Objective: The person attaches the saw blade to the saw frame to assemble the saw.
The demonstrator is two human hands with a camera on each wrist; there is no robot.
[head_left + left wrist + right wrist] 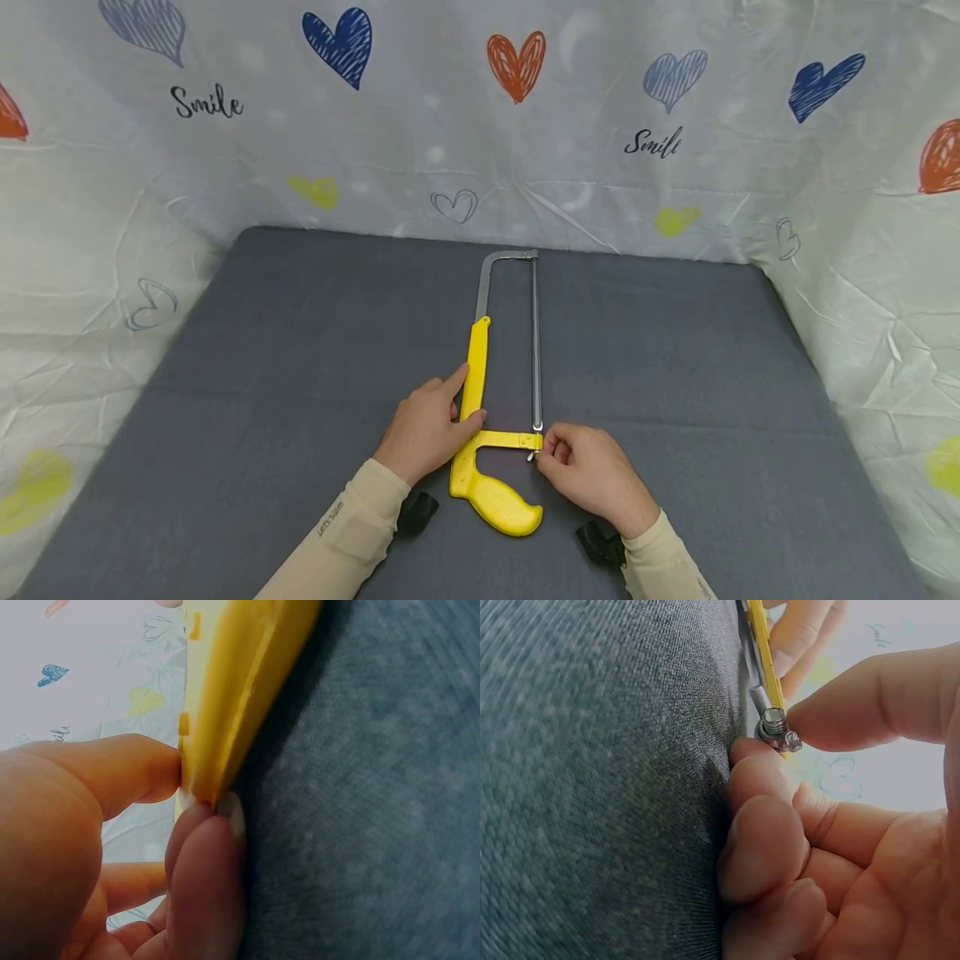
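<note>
A hacksaw with a yellow handle and a grey metal front bow lies flat on the dark cloth, its front end pointing away from me. The blade runs along its right side. My left hand pinches the yellow frame between thumb and fingers, as the left wrist view shows close up. At the near end of the blade, my right hand has thumb and fingertips on the metal wing nut. A threaded bolt end shows in the nut's middle.
Dark grey cloth covers the table. A pale curtain printed with hearts and "Smile" hangs behind and at both sides. Dark wrist camera mounts sit below both hands near the cloth.
</note>
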